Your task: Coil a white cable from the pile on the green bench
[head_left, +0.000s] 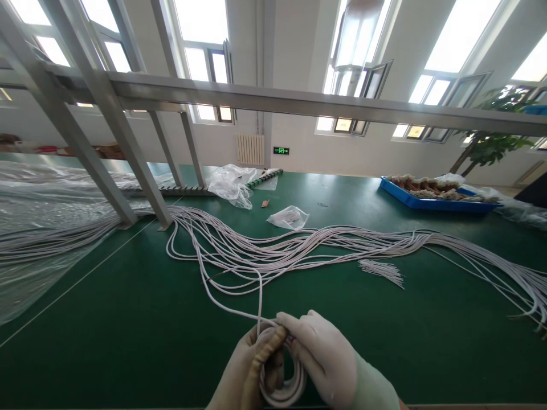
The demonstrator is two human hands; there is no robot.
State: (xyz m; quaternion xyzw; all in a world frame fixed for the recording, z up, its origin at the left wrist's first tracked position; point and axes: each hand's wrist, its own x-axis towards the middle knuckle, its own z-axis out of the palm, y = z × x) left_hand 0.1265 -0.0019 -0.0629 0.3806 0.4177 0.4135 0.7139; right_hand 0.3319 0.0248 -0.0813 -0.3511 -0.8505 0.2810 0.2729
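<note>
Both my hands wear pale gloves and meet at the bottom centre over a green table [128, 330]. My left hand [245, 370] is closed around a small coil of white cable [284, 390]. My right hand [327, 353] pinches the top of the same coil with fingers curled over it. A loose strand of the cable [260, 296] runs up from the coil into a long bundle of white cables [299, 250] spread across the table from left to right.
A short bunch of thin white ties [382, 270] lies right of centre. Small plastic bags [288, 217] and a crumpled one [231, 185] lie farther back. A blue tray [431, 202] holds parts at the right. Plastic sheeting [38, 228] and grey metal frame legs [123, 142] stand left.
</note>
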